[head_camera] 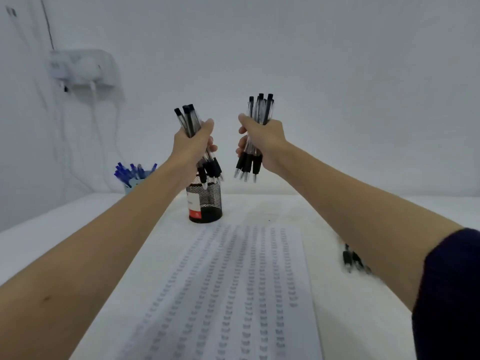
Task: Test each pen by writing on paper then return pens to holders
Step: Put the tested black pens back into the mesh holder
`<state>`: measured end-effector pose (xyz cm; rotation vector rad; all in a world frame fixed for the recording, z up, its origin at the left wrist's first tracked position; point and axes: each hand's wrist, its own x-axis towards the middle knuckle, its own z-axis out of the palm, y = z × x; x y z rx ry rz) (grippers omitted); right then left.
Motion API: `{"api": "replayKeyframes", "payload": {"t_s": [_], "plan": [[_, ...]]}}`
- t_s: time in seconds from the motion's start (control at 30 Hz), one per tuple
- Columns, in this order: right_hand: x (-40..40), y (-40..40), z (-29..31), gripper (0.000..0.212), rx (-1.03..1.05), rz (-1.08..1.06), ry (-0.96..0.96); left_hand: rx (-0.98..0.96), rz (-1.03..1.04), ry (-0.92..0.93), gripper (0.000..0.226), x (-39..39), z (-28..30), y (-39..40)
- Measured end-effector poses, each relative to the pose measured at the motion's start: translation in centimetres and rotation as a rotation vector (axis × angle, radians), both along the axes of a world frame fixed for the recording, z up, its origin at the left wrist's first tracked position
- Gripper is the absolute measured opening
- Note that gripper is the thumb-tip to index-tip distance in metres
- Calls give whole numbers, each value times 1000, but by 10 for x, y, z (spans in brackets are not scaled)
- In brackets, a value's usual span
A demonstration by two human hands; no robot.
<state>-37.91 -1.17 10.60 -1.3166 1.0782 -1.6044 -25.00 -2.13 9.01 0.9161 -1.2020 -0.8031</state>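
Your left hand fisted round bundle of black pens, tips down, directly above mesh holder. Your right hand fisted round second bundle, up and right of holder, well clear of it.

Risks, as judged:
- Left bundle splayed at tips; lowered together, outer pens may catch holder rim, tip holder or spill.
- Loosen fist early, pens scatter onto paper in front of holder.
- Blurred loose pens right of holder, near your right forearm; could get knocked off table.
- Blue pens in cup left of holder: keep colours apart.
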Motion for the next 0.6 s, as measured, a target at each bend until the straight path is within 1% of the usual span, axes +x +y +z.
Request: {"api": "replayKeyframes", "payload": {"t_s": [0.1, 0.17, 0.3, 0.4, 0.5, 0.57, 0.6], "plan": [[36, -33, 1, 25, -55, -28, -41, -38, 13, 54, 14, 26, 8, -27], [51, -53, -1, 26, -88, -46, -60, -65, 33, 39, 13, 35, 7, -45], [77, -91, -13, 27, -106, -44, -32, -83, 97, -1, 15, 42, -4, -82], [85, -109, -30, 23, -68, -96, 8, -37, 170, -11, 14, 37, -25, -99], [84, -119, -49, 16, -5, -164, 129, 42, 214, -104, 11, 34, -44, -110], [81, -121, -58, 15, 25, -185, 175, 89, 256, -235, 11, 36, -49, -114], [79, -122, -61, 17, 42, -193, 191, 115, 275, -289, 15, 39, -51, -115]]}}
